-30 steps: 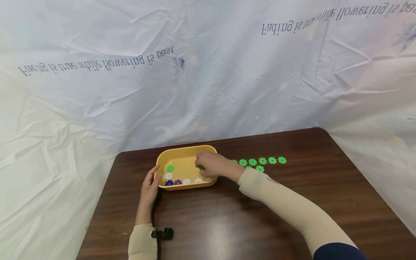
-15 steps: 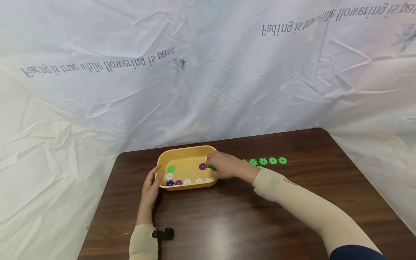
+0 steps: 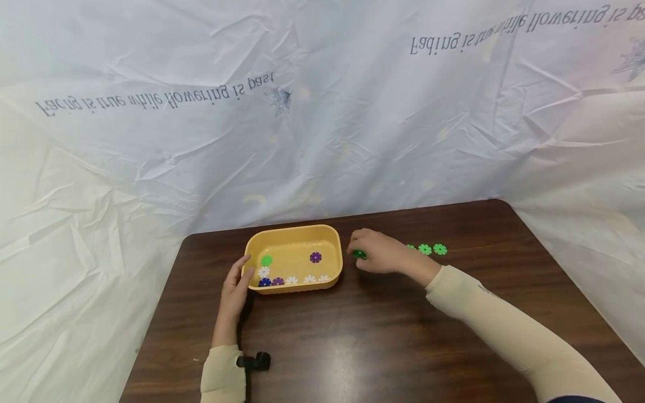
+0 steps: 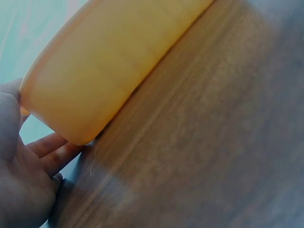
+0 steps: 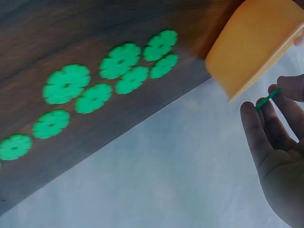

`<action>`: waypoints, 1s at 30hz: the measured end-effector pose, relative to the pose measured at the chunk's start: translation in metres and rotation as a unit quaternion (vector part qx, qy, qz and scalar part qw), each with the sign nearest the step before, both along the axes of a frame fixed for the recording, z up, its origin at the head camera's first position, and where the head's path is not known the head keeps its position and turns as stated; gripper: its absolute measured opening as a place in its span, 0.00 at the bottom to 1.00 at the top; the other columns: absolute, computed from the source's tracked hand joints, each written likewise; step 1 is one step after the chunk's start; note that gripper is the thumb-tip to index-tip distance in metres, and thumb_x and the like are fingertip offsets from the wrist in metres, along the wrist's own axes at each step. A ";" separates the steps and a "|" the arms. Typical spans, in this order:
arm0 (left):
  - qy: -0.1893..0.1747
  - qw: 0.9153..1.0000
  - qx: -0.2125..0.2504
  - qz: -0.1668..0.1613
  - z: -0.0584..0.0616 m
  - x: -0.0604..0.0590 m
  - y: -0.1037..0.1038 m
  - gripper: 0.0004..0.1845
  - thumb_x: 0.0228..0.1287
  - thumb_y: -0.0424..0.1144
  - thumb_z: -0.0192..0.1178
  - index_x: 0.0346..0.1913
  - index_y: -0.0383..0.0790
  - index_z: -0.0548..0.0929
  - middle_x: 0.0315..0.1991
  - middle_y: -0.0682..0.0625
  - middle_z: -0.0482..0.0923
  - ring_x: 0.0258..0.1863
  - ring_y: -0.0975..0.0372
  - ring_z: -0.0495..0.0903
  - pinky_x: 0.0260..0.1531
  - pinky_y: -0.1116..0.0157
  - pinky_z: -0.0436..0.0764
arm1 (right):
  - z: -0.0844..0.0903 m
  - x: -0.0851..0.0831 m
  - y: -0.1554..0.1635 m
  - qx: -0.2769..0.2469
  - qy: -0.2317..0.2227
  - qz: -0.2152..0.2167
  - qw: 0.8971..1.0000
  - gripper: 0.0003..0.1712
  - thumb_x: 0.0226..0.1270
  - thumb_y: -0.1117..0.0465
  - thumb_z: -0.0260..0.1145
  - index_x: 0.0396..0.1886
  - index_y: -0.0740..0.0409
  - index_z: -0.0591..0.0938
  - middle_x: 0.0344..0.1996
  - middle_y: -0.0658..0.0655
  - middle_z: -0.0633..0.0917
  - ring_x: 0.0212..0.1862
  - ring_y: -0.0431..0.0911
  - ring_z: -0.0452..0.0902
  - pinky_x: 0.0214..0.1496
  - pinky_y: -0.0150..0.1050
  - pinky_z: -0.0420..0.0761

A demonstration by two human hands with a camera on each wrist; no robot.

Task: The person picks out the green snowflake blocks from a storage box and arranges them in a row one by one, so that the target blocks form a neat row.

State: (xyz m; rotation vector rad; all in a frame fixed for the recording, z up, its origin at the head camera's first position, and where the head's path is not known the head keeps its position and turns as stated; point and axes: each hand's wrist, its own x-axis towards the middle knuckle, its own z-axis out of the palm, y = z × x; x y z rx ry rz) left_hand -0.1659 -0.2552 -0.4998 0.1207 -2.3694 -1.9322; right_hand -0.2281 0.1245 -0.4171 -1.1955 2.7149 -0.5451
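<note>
My landmark is the yellow tray (image 3: 294, 235), which sits on the dark wooden table (image 3: 383, 336) toward its far left part. My left hand (image 3: 233, 291) rests against the tray's left near corner, fingers fairly straight along the wall and thumb at the rim; the left wrist view shows the fingers (image 4: 50, 145) reaching under the rounded corner, touching it rather than clasping it. My right hand (image 3: 380, 254) is just right of the tray, off its right wall, and pinches a green flower disc (image 3: 359, 254) between fingertips; the right wrist view shows the disc (image 5: 266, 99) edge-on between thumb and finger, clear of the tray. Inside the tray lie a green disc (image 3: 266, 260) near the left wall, a purple disc (image 3: 315, 257) toward the right, and a row of white, blue and purple discs (image 3: 292, 279) along the near wall. Right of the tray, beyond my right hand, green discs (image 3: 432, 249) lie on the table; the right wrist view shows them in two rows (image 5: 95, 90).
</note>
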 end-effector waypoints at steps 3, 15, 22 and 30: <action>0.001 1.000 0.003 -0.001 0.000 0.000 0.000 0.24 0.75 0.38 0.53 0.71 0.38 0.68 0.74 0.45 0.60 0.73 0.55 0.56 0.53 0.82 0.67 | -0.004 0.000 0.015 -0.013 0.002 -0.008 1.000 0.13 0.63 0.65 0.65 0.47 0.55 0.86 0.44 0.51 0.80 0.43 0.44 0.74 0.41 0.39 0.77; -0.007 1.000 0.002 -0.003 0.002 -0.002 0.002 0.24 0.76 0.38 0.52 0.71 0.39 0.67 0.75 0.45 0.58 0.73 0.55 0.55 0.53 0.82 0.66 | -0.031 0.002 0.083 -0.054 0.001 -0.061 0.997 0.14 0.58 0.70 0.67 0.45 0.62 0.85 0.43 0.55 0.82 0.35 0.43 0.75 0.36 0.40 0.76; -0.006 1.000 0.007 0.000 0.003 -0.003 0.002 0.24 0.75 0.37 0.53 0.71 0.38 0.68 0.74 0.45 0.59 0.72 0.55 0.58 0.52 0.82 0.67 | -0.047 0.006 0.112 -0.049 -0.001 -0.096 0.994 0.12 0.58 0.70 0.70 0.43 0.63 0.85 0.40 0.58 0.82 0.35 0.44 0.76 0.34 0.40 0.76; -0.009 1.000 0.007 0.002 0.002 -0.001 0.001 0.24 0.75 0.38 0.53 0.71 0.39 0.68 0.74 0.45 0.59 0.72 0.56 0.57 0.52 0.82 0.66 | -0.065 0.007 0.129 -0.038 -0.012 -0.132 0.990 0.11 0.58 0.70 0.68 0.42 0.62 0.85 0.39 0.56 0.81 0.35 0.45 0.74 0.35 0.42 0.75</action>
